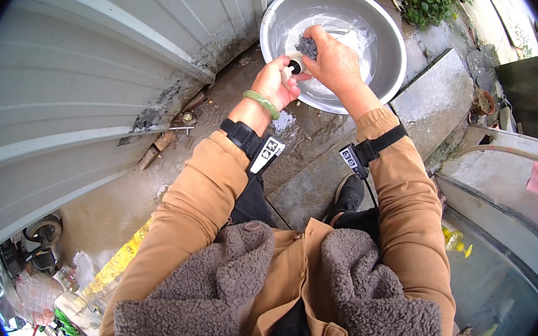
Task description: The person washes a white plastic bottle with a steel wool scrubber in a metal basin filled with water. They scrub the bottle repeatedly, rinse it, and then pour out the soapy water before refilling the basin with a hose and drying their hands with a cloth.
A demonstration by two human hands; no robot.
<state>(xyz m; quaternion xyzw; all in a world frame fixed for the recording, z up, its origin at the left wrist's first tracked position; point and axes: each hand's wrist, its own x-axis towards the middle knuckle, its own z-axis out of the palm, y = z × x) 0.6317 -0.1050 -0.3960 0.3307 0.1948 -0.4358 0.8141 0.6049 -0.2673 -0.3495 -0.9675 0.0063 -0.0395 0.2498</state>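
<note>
My left hand [272, 83], with a green bangle at the wrist, holds a small off-white part [286, 74] that has a dark round opening. Its exact kind is unclear, as fingers cover much of it. My right hand [338, 66] grips a dark grey scrubber [307, 47], probably steel wool, just above that part. Both hands are over the near left side of a wide metal basin [388, 49]. Shallow water appears to lie in the basin, with something pale and shiny at its bottom, too blurred to name.
A ribbed metal wall [96, 68] runs along the left. Wet stone slabs [436, 95] pave the ground right of the basin. Leafy plants [426, 7] grow behind it. On the right, a yellow pump bottle [455, 240] lies in a large trough [491, 273]. Brick pieces [158, 148] sit by the wall.
</note>
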